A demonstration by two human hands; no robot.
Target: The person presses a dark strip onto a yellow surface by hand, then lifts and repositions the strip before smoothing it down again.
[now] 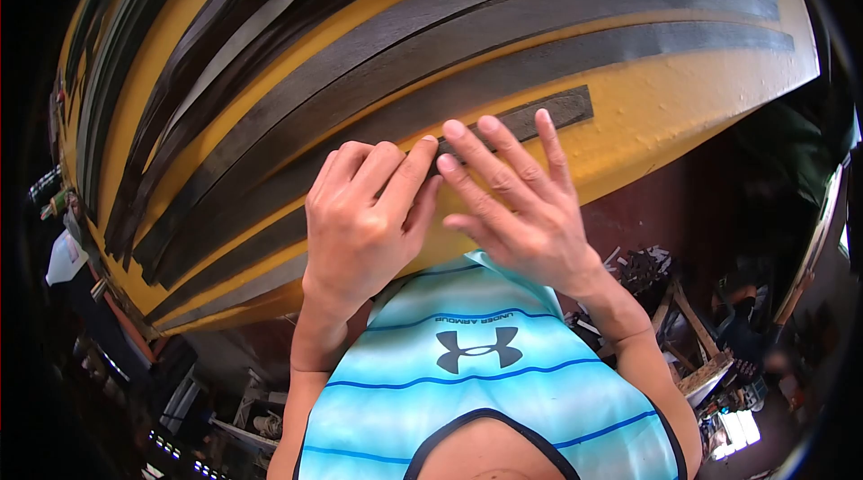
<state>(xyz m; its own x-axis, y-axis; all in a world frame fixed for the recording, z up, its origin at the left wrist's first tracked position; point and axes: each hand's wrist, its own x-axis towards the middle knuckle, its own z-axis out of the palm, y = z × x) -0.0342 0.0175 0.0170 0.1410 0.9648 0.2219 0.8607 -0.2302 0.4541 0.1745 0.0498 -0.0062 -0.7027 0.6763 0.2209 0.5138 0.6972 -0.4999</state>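
Observation:
Long flat dark strips, leather or rubber by their look, lie in rows on a yellow tabletop (692, 93). The nearest textured dark strip (562, 111) runs from the right part of the table toward the lower left, passing under both hands. My left hand (364, 210) is curled, its index finger and thumb closed at this strip's edge. Over the same strip my right hand (526, 201) is held with fingers spread and nothing in it. The left index fingertip comes right beside the right fingertips. Part of the strip is hidden behind my left hand.
More dark strips (539, 8) lie along the middle of the table, and darker, bunched ones (207, 57) pile up at the far left. The table's near edge is close to my body. Scraps (643, 269) and a wooden frame (706, 372) stand below at the right.

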